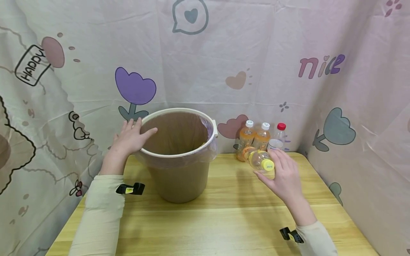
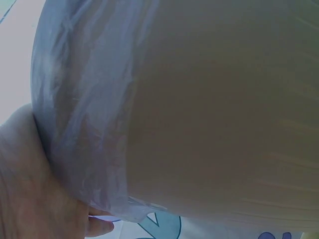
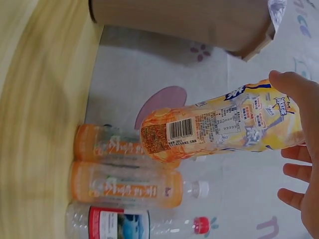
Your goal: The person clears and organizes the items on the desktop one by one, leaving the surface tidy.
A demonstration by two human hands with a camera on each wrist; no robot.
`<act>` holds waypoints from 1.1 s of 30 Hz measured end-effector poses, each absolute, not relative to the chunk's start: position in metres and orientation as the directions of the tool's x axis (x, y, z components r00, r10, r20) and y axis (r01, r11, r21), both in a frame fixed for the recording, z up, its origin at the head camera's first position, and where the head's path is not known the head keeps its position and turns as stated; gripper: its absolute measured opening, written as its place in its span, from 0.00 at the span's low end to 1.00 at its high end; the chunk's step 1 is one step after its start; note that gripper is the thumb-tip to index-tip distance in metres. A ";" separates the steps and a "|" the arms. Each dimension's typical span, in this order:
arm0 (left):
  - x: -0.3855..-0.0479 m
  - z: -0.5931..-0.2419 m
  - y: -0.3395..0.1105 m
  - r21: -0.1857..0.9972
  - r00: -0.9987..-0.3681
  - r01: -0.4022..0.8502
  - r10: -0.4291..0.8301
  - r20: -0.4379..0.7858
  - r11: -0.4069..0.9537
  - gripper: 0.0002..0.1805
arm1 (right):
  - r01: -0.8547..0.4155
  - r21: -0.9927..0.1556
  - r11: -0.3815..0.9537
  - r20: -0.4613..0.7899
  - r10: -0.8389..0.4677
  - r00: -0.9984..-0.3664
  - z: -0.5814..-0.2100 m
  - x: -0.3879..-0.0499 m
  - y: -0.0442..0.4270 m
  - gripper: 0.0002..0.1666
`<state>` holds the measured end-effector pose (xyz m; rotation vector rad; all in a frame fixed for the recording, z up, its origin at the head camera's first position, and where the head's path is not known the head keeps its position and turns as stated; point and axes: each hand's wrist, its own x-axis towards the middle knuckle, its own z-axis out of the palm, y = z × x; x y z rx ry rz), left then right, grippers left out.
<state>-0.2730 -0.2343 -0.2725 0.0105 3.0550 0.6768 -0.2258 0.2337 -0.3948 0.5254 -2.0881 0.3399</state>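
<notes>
My left hand (image 1: 129,138) rests on the left side of a brown trash bin (image 1: 179,181), fingers straight and thumb reaching over the pale rim. In the left wrist view that hand (image 2: 40,174) lies against the bin's side, where a clear liner bag (image 2: 94,99) folds down over the outside. My right hand (image 1: 285,174) grips a plastic bottle (image 1: 258,159) with a yellow cap, held tilted above the table to the right of the bin. In the right wrist view the bottle (image 3: 219,124) has a yellow-orange label with a barcode.
Behind the held bottle stand two orange-labelled bottles (image 1: 262,137) with white caps and a clear bottle (image 1: 280,135) with a red cap. They stand on a wooden table (image 1: 192,227) near its back edge. A printed cloth (image 1: 198,71) hangs behind and at the sides.
</notes>
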 end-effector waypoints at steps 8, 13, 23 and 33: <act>-0.273 -0.272 -0.235 0.426 -1.000 0.010 0.016 -0.010 0.905 0.56 | -0.550 -0.018 0.835 0.868 -0.260 -0.422 -0.384 -0.233 0.218 0.49; -0.273 -0.273 -0.234 0.432 -1.000 0.010 0.010 0.001 0.902 0.58 | -0.578 0.000 0.816 0.881 -0.274 -0.386 -0.376 -0.236 0.211 0.47; -0.274 -0.273 -0.234 0.426 -1.000 0.008 0.013 -0.008 0.905 0.56 | -0.595 0.031 0.803 0.908 -0.272 -0.319 -0.357 -0.241 0.198 0.45; -0.275 -0.274 -0.235 0.426 -1.000 0.008 0.014 -0.012 0.905 0.56 | -0.628 0.049 0.777 0.945 -0.240 -0.223 -0.337 -0.245 0.185 0.42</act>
